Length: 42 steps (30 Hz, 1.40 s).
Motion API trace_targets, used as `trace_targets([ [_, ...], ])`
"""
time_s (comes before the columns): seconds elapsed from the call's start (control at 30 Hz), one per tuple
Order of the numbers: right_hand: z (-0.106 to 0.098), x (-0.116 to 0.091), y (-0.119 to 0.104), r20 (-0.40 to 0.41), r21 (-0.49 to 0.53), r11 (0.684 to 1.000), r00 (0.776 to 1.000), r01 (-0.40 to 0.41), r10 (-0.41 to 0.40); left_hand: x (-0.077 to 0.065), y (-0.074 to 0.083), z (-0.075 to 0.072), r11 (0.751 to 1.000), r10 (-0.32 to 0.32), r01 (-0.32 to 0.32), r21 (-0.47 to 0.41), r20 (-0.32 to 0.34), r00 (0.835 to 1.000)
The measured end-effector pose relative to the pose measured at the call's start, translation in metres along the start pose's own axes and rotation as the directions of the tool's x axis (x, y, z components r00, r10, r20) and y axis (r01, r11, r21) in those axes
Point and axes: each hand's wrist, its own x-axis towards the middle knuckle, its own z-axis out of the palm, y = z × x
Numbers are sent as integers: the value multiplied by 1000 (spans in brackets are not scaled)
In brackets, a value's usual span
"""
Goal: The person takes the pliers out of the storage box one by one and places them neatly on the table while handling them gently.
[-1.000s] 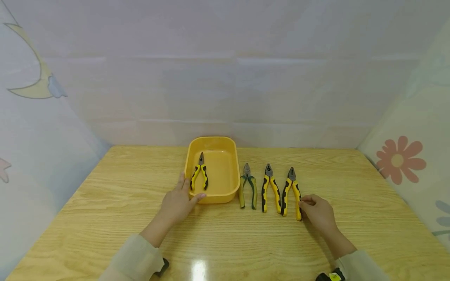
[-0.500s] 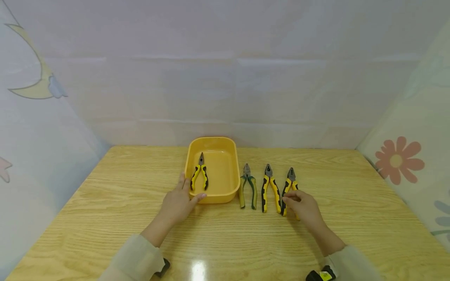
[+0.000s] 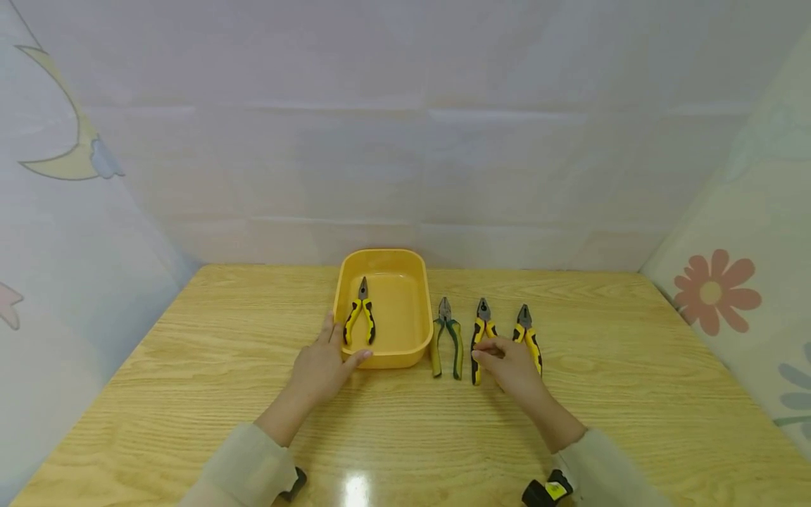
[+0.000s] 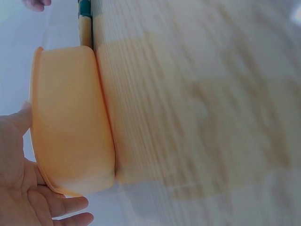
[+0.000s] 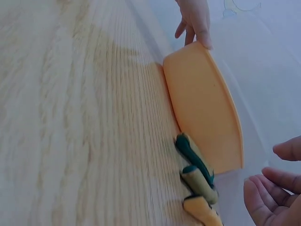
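My left hand [image 3: 317,367] rests against the left front corner of a yellow plastic bin [image 3: 393,360], its thumb at the rim. In the left wrist view its fingers lie spread along the bin's wall [image 4: 70,117]. Inside the bin are yellow-and-black long-nose pliers [image 3: 364,305]. My right hand [image 3: 514,372] is over the handles of the middle yellow-and-black pliers [image 3: 484,313], partly hiding them. The right wrist view shows a gap between its thumb and fingers, with nothing held. Green-handled pliers [image 3: 445,317] stand closest to the bin; more yellow-and-black pliers [image 3: 524,320] lie rightmost, partly covered.
The wooden table [image 3: 209,338] carries everything. A pale wall covering [image 3: 405,162] rises behind it, with printed side panels left and right. A wrist-worn device [image 3: 548,489] sits under the right sleeve.
My right hand has moved leftward, from beside the rightmost pliers, across them, to over the middle pair. The left hand, bin and pliers stay in place.
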Motion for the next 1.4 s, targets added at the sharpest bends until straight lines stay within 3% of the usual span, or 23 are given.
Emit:
trace_targets([
  [0.57,27,10,-21,80,25,1000,997,7,-9,-1,-2,0,1000,5,-5,-3,12,1000],
  [0.7,29,13,-23,95,67,998,995,-10,4,-2,-2,0,1000,6,-5,-7,9,1000],
  [1.07,35,20,-30,113,75,997,993,16,-24,-1,-2,0,1000,-1,1,-17,5,1000],
  [1.27,39,22,-37,111,34,999,994,3,-7,0,-2,1,1000,2,-2,-7,0,1000],
  [1.4,40,24,-40,128,61,998,992,-5,-3,1,-2,2,1000,4,-4,8,-4,1000],
])
